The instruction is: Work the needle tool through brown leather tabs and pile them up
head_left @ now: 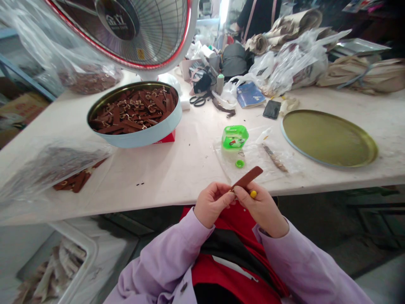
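Note:
My left hand (pixel 209 204) and my right hand (pixel 265 211) meet above my lap at the table's front edge. Between the fingertips of both is a brown leather-like strap (pixel 249 177), its rounded end pointing up and right. A small yellow-ended object (pixel 253 194) pokes out from the fingers of my right hand; the rest of it is hidden. Just beyond stand a green plastic container (pixel 234 137) and a small green cap (pixel 239 164). A stained, narrow tool (pixel 274 158) lies to their right on a clear plastic sheet (pixel 257 162).
A round tin (pixel 134 138) full of brown straps with metal rings sits left, before a large fan (pixel 142 63). The tin's lid (pixel 329 139) lies right. Plastic-covered straps (pixel 77 179) lie front left. Scissors (pixel 198 101), a phone-like dark slab (pixel 271 109) and bags (pixel 294 63) are behind.

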Tool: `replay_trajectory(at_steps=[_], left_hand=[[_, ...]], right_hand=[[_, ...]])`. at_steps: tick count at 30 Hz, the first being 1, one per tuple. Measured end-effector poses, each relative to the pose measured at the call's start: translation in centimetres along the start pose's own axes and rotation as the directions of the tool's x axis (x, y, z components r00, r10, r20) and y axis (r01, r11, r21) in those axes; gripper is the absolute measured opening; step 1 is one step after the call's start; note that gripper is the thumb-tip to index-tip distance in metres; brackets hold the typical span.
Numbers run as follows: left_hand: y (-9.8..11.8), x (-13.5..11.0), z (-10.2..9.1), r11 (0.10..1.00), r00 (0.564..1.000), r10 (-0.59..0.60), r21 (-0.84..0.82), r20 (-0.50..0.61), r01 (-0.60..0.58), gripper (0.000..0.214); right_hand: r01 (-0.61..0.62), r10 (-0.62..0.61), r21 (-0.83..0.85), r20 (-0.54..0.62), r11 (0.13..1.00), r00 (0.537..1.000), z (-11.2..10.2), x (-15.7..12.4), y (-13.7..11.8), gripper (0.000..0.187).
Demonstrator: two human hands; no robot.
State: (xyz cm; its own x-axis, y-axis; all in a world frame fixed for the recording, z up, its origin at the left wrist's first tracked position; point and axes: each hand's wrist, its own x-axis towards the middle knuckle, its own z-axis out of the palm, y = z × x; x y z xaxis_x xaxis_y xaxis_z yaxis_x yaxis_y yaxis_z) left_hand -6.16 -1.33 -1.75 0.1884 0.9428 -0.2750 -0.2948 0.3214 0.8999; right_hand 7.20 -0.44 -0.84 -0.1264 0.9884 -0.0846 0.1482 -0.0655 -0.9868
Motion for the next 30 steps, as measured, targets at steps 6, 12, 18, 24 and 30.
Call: replay_trajectory(at_steps=[6, 12, 18, 24, 30], left_hand=[[-0.2, 1.0, 0.4, 0.993, 0.997, 0.001, 0.121, -0.083, 0.009, 0.024], [-0.2, 2.3, 0.5, 0.982, 0.999, -0.022, 0.186, -0.049, 0.030, 0.015], [-0.6, 3.9, 0.5, 0.988, 0.996, -0.071, 0.135, -0.048, 0.077, 0.013], [-1.6, 6.0, 0.2, 0.991, 0.988, -0.102, 0.078, -0.116, 0.112, 0.011], [-1.6, 8.1, 0.0, 0.993, 0.974, -0.117, 0.006, -0.194, 0.121, 0.011]], right_hand=[[0.050, -0.047, -0.130, 0.022, 0.990, 0.999, -0.3, 1.3, 0.7, 0.015], [-0.014, 0.021, -0.081, 0.083, 0.997, 0.996, -1.0, 2.8, 1.3, 0.015], [-0.033, 0.032, 0.011, 0.084, 0.999, 0.996, -2.1, 3.8, 1.9, 0.024], [0.082, -0.046, 0.069, -0.418, 0.994, 0.907, -4.9, 5.7, 2.7, 0.040], [0.151, -0.081, 0.080, -0.559, 0.985, 0.825, -6.3, 8.8, 4.8, 0.042]])
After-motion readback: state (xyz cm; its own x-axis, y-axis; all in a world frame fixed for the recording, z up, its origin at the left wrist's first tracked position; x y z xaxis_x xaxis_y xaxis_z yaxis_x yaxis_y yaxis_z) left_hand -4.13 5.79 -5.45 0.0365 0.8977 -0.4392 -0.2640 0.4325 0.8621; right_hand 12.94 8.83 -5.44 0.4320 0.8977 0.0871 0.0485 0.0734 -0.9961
